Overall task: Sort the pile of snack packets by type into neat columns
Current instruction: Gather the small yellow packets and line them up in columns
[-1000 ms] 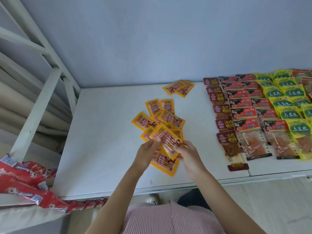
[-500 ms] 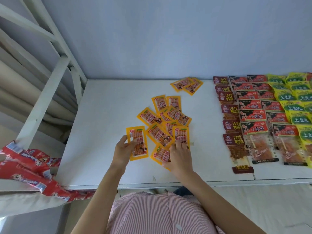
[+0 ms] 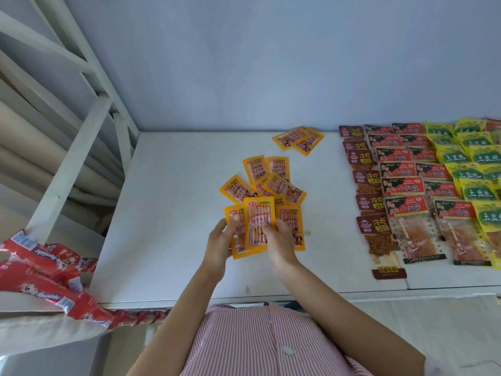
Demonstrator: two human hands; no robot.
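Nearest, left hand (image 3: 220,243) and right hand (image 3: 279,241), fingers curled on a few upright orange packets (image 3: 259,226), held together just above the near middle of the table (image 3: 162,226). How many in the grip, not clear; at least two, overlapping. Just right of the right hand, another orange packet (image 3: 294,226), partly hidden. Just beyond, a loose orange pile (image 3: 267,183), overlapping at all angles, unsorted. Farther still, near the wall, two more orange ones (image 3: 298,139), apart from the pile. Off to the right, from near edge to wall, finished-looking columns: dark red (image 3: 368,180), then red-and-black (image 3: 401,185), then green-and-yellow (image 3: 474,185), running out of view. At the far left, off the table, red packets (image 3: 43,278) heaped. Judged well along: several types lined up, orange column not yet begun, red heap perhaps still to come.
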